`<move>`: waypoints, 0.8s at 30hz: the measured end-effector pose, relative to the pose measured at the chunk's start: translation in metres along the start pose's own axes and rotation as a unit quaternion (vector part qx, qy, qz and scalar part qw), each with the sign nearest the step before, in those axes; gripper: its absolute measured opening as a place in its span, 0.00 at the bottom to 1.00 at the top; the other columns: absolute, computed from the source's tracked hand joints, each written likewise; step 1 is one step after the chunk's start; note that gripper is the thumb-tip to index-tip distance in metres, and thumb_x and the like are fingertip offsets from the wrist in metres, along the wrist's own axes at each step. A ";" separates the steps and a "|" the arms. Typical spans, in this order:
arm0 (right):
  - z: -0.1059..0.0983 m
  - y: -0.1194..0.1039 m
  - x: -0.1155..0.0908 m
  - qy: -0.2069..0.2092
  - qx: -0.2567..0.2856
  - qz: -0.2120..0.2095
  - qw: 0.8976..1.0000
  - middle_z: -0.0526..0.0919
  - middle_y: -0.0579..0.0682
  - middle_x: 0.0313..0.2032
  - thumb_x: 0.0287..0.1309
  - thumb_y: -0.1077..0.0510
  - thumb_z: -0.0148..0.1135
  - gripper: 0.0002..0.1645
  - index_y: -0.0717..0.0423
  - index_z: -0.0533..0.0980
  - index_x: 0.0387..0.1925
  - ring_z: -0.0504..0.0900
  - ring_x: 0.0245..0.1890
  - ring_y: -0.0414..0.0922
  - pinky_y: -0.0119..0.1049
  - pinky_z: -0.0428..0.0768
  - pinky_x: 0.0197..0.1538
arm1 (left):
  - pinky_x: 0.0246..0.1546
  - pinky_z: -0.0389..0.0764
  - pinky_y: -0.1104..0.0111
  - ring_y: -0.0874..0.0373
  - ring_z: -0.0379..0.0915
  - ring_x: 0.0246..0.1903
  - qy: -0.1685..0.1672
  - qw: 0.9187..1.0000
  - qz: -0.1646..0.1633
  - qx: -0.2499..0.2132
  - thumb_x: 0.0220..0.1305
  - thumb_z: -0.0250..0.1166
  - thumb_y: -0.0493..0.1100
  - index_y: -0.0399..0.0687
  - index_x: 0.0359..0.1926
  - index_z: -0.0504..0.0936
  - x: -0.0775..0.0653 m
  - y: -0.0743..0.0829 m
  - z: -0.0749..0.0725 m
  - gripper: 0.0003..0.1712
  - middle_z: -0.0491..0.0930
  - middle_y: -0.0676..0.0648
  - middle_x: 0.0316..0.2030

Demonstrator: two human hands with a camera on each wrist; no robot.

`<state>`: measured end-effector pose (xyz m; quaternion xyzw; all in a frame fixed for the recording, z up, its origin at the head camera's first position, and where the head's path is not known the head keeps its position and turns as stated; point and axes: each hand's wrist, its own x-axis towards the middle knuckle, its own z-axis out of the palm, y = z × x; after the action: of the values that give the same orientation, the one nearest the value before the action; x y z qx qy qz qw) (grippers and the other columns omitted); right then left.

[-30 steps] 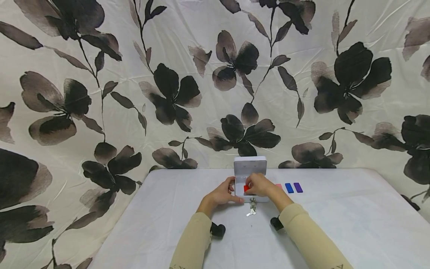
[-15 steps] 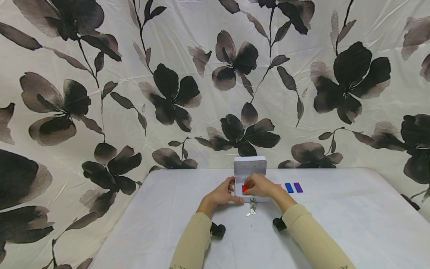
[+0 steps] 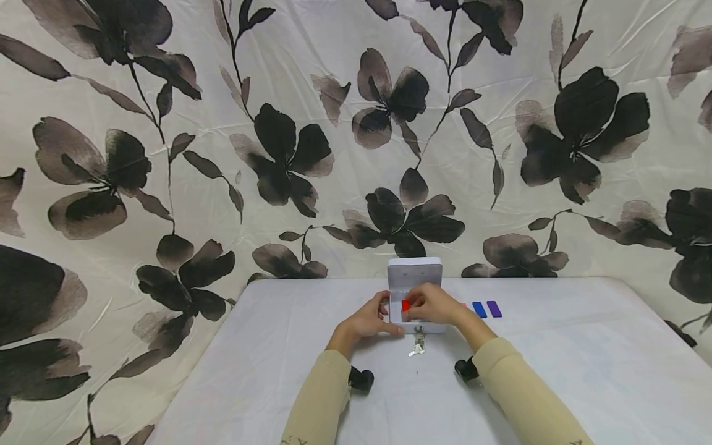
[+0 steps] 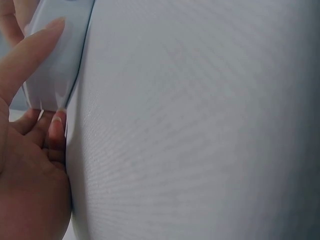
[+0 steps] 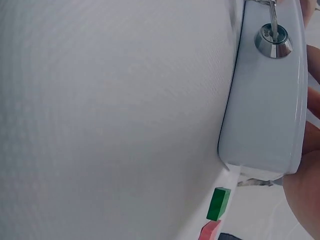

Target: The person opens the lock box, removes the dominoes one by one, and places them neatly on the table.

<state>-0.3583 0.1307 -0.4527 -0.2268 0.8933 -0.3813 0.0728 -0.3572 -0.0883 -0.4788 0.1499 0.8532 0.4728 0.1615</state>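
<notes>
A small white cash box [image 3: 429, 328] stands on the table with its lid [image 3: 414, 276] raised. My left hand [image 3: 364, 319] holds its left front corner, thumb along the front face and fingers against the left side; the left wrist view shows this thumb [image 4: 37, 52] on the box's wall. Inside the box, my right hand [image 3: 435, 303] pinches a red block [image 3: 405, 306] near the left side. The right wrist view shows the front lock [image 5: 273, 41] with a key in it, and my right fingers partly hidden behind the rim. A bunch of keys [image 3: 418, 345] hangs from the lock.
To the right of the box lie a blue block [image 3: 479, 309] and a purple block [image 3: 494, 309], with a pink block [image 3: 464, 305] mostly behind my right wrist. A green block [image 5: 218, 204] shows in the right wrist view. A floral cloth [image 3: 356, 173] hangs behind the table.
The red block has shifted slightly left and then up within the box, and now looks more upright. My right wrist and sleeve have moved a little to the right. The left hand has stayed put.
</notes>
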 end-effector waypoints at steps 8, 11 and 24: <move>-0.003 0.003 -0.001 0.005 0.028 -0.016 0.999 0.87 0.52 0.43 0.62 0.61 0.70 0.22 0.64 0.81 0.56 0.83 0.40 0.45 0.45 0.83 0.51 | 0.43 0.66 0.62 0.53 0.63 0.44 0.002 1.000 0.002 0.001 0.51 0.83 0.44 0.48 0.75 0.60 0.001 -0.001 0.000 0.55 0.68 0.45 0.45; -0.004 0.004 -0.001 0.009 0.034 -0.022 0.999 0.87 0.51 0.41 0.62 0.61 0.70 0.22 0.65 0.80 0.56 0.83 0.40 0.45 0.45 0.82 0.51 | 0.43 0.65 0.62 0.53 0.63 0.44 0.001 1.000 0.005 0.000 0.51 0.83 0.44 0.48 0.75 0.60 0.001 -0.001 0.000 0.55 0.68 0.44 0.45; -0.002 0.007 -0.008 0.055 0.056 -0.020 0.997 0.84 0.56 0.51 0.64 0.61 0.69 0.25 0.65 0.77 0.61 0.83 0.47 0.48 0.48 0.80 0.57 | 0.44 0.66 0.62 0.52 0.64 0.45 0.004 1.000 0.006 -0.006 0.51 0.83 0.43 0.48 0.74 0.61 0.002 -0.002 0.000 0.54 0.68 0.44 0.46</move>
<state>-0.3543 0.1399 -0.4568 -0.2185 0.8684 -0.4442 0.0287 -0.3588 -0.0882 -0.4805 0.1524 0.8500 0.4796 0.1559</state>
